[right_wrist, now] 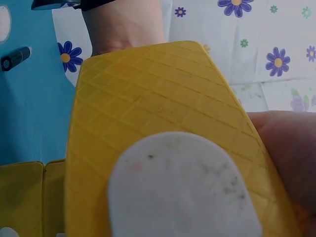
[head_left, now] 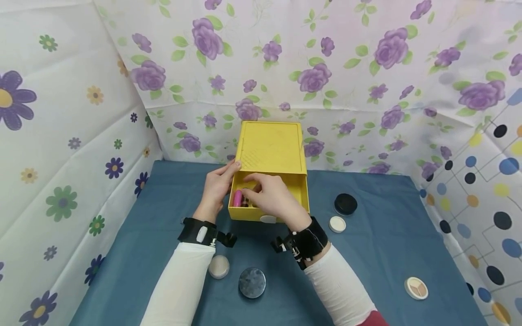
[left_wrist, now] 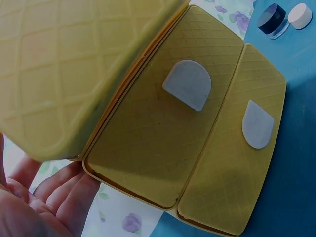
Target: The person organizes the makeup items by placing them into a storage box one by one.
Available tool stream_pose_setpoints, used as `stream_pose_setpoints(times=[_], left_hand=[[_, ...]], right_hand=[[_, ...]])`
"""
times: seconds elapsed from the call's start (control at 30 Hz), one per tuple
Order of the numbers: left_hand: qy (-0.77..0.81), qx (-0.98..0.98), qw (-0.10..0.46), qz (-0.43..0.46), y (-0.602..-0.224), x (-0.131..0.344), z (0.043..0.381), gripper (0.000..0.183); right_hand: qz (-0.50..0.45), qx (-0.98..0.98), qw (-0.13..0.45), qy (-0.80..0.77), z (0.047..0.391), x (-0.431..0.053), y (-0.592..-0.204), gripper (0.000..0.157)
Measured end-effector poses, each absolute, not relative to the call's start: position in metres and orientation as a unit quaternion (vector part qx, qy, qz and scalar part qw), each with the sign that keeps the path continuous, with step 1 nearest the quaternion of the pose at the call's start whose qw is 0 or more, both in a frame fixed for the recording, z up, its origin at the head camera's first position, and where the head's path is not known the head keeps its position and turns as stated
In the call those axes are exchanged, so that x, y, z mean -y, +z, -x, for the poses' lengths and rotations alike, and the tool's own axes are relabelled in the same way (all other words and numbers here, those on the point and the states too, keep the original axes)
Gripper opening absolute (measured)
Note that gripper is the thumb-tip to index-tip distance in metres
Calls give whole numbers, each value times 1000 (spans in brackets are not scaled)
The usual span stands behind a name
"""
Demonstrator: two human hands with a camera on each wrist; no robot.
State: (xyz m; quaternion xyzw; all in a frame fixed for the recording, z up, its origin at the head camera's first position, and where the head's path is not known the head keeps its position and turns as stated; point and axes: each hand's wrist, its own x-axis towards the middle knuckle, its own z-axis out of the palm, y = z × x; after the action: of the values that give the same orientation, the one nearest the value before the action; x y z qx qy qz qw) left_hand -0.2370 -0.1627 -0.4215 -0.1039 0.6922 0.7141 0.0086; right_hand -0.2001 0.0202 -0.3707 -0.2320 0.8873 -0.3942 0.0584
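Yellow drawer box [head_left: 271, 146], standing at the far edge of the blue cloth [head_left: 367, 253], close to the flowered curtain [head_left: 346, 27]. From where I stand it looks like moulded plastic, stiff and fairly light, so a nudge would probably shift it; I'd steady it by both side walls. Its top drawer [head_left: 298, 192] is pulled well out toward the person, the lower drawers [left_wrist: 148, 138] closed, and I'd guess leaning on that open rim could tip everything forward.

The right hand [head_left: 275, 194] dips into the open drawer, fingers bent; their tips are hidden, so I can't tell whether they grip anything. The left hand [head_left: 216, 188] rests against the box's left side, fingers released and fairly straight, thumb by the rim.

Nearer the person lies a dark round case [head_left: 252, 283], smooth-looking and best lifted by its edge. The white tab [head_left: 268, 219] on the drawer front seems the place to pull. Smallest are the pink tube [head_left: 238, 198] and the dark tube [head_left: 245, 202], side by side inside: hard, likely slippery, apt to roll, best pinched mid-length.
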Motion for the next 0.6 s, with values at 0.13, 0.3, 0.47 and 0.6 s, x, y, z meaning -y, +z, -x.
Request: stream_pose_setpoints(times=[0.13,0.3,0.47,0.6], left_hand=[[713,-693,8,104,-422,163,237,75],[710,-697,6,107,-423,161,237,75],[708,-697,10,114,-422,160,237,76],[710,-695,10,114,-420,160,238,77]], right_hand=[[268,-869,-56,-412,195,-22,-373,26],[328,-799,-223,-452,185,-30,-376,17],[331,-772,-278,-467,175,-46,-380,16],[316,-771,-296,-467,168,-62,-384,15]])
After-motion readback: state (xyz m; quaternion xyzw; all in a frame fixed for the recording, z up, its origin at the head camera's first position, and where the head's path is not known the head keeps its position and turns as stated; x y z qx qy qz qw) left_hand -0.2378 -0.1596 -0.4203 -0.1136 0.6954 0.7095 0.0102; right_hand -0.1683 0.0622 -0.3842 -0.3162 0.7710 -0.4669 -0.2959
